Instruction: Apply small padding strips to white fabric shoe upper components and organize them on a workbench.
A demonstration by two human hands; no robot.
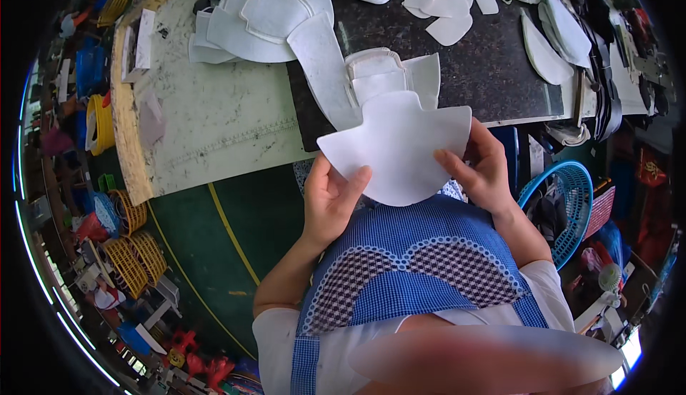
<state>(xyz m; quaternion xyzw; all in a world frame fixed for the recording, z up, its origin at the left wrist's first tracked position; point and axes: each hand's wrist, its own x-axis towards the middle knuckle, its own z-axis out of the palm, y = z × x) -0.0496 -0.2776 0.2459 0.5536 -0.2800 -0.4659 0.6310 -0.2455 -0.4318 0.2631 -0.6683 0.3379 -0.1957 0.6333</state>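
Note:
Between my two hands is a white cut-out piece (404,153), smooth, with a rounded lower edge, two pointed side wings and a tab at the top. My left hand (332,198) pinches its lower left side, thumb on the upper face. On the right side my right hand (482,170) grips it the same way, fingers hidden underneath. Just beyond it, white pieces with stitched-looking outlines (376,73) lie at the table's near edge. A long white strip-like piece (319,63) reaches from them toward a larger pile of white pieces (275,13).
More white pieces (446,9) lie on the dark board (493,59), with curved ones (547,52) at its right. The pale table (229,116) has a worn wooden edge (125,116). A blue plastic basket (582,198) with dark contents stands at my right; yellow baskets (136,259) are at far left.

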